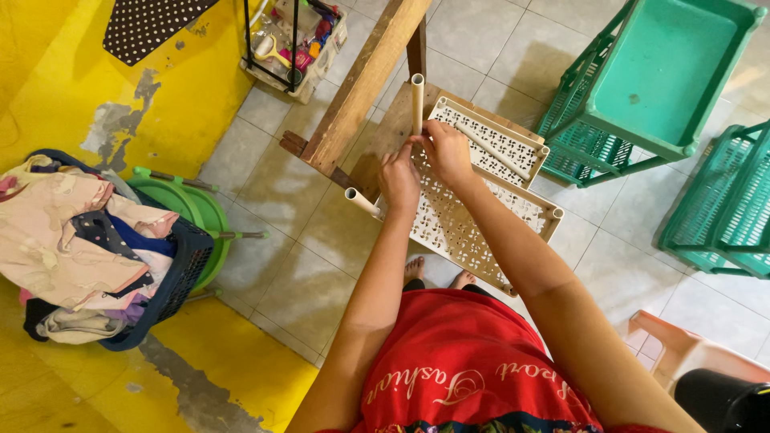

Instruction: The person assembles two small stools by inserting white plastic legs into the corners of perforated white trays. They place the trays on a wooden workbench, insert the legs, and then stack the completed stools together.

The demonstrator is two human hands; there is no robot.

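While both hands pinch the cream tray's (481,208) near corner, the right hand (446,151) grips the standing tube (417,103), left hand (399,178) beside it.

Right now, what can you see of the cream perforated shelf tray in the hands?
The cream perforated shelf tray looks plastic, rectangular, with a pinwheel-hole pattern and corner sockets. It is tilted, held above the tiled floor. Cream tubes stand in its corners. The left hand and right hand grip its near-left corner.
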